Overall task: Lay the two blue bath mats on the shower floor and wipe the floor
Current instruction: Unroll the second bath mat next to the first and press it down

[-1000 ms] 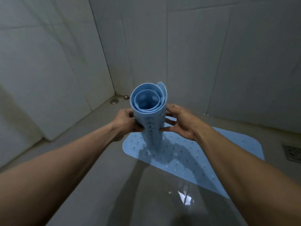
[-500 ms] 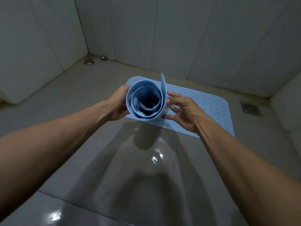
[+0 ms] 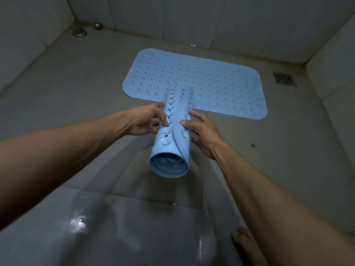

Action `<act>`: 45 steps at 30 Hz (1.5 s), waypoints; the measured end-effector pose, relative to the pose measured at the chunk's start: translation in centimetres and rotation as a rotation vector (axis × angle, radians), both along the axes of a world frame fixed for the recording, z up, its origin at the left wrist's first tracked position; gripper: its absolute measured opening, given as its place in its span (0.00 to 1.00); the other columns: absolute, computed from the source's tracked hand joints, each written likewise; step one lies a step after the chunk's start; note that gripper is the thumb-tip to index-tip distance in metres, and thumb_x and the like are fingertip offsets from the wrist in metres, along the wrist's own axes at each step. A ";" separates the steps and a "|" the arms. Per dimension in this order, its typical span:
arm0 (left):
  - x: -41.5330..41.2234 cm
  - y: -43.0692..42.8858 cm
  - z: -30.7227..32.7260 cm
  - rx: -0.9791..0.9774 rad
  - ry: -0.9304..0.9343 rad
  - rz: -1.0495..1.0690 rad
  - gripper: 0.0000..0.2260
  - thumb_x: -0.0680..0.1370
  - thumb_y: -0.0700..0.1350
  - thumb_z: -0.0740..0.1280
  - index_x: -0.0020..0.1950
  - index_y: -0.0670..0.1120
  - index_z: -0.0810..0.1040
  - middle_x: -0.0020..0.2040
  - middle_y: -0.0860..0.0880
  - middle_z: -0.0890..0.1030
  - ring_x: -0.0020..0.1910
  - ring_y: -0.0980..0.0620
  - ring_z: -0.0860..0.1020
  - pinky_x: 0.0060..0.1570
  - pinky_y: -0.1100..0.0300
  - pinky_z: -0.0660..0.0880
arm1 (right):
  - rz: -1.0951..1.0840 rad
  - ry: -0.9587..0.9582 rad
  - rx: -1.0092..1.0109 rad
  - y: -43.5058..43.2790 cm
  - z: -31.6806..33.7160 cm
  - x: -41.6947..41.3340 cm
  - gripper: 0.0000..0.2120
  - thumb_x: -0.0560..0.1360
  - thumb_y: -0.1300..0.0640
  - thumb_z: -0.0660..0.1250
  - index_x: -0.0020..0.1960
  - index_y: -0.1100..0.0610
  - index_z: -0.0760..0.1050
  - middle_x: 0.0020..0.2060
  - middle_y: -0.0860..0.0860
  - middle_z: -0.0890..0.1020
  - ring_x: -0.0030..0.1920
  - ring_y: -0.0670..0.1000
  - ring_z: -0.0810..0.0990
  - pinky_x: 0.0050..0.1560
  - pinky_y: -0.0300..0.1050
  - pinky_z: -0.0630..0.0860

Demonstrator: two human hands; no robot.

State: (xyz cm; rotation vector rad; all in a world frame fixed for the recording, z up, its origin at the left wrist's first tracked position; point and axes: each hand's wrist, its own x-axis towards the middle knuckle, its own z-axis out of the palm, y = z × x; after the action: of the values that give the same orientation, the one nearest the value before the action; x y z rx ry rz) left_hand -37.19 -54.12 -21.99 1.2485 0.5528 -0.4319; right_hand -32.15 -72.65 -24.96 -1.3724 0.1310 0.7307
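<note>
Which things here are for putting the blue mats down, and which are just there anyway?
For the job:
- rolled blue mat, held between the left hand and right hand
- flat blue mat, already on the shower floor

Just there:
- square drain grate
- round metal cap and small knob in the far corner
- tiled walls

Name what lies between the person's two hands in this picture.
In the head view, the rolled blue mat lies between the left hand and right hand, gripped by both.
</note>
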 end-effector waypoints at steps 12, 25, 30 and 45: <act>-1.1 -2.0 -5.0 0.244 0.094 -0.072 0.24 0.78 0.46 0.69 0.71 0.63 0.68 0.59 0.52 0.83 0.52 0.50 0.83 0.47 0.50 0.82 | 0.088 -0.187 -0.287 -0.9 -5.3 -4.3 0.41 0.60 0.55 0.70 0.74 0.46 0.68 0.64 0.52 0.78 0.57 0.52 0.82 0.60 0.55 0.79; -1.4 -3.6 -6.2 0.521 0.017 -0.191 0.37 0.77 0.43 0.72 0.77 0.63 0.56 0.63 0.46 0.78 0.56 0.42 0.81 0.46 0.39 0.82 | 0.164 -0.329 -0.401 -1.2 -5.9 -6.2 0.42 0.70 0.55 0.77 0.78 0.50 0.60 0.72 0.50 0.69 0.66 0.51 0.74 0.67 0.53 0.74; -1.4 -3.4 -6.8 0.573 0.005 -0.188 0.36 0.78 0.43 0.71 0.79 0.61 0.56 0.62 0.45 0.78 0.54 0.44 0.81 0.44 0.47 0.83 | 0.168 -0.332 -0.413 -1.7 -6.2 -6.0 0.42 0.67 0.47 0.78 0.76 0.46 0.63 0.71 0.50 0.70 0.65 0.51 0.75 0.65 0.55 0.76; -1.5 -3.3 -8.3 1.028 -0.116 -0.263 0.36 0.77 0.50 0.71 0.79 0.47 0.57 0.72 0.40 0.71 0.67 0.40 0.73 0.64 0.51 0.70 | 0.280 -0.517 -0.791 -2.9 -6.5 -6.1 0.44 0.75 0.63 0.62 0.81 0.51 0.39 0.79 0.56 0.54 0.73 0.61 0.65 0.67 0.56 0.70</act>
State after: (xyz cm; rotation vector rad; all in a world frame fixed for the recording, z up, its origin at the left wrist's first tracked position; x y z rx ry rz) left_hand -38.73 -57.43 -30.33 2.3352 0.5199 -0.2817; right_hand -38.25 -75.56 -31.43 -2.3302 -0.2123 0.5396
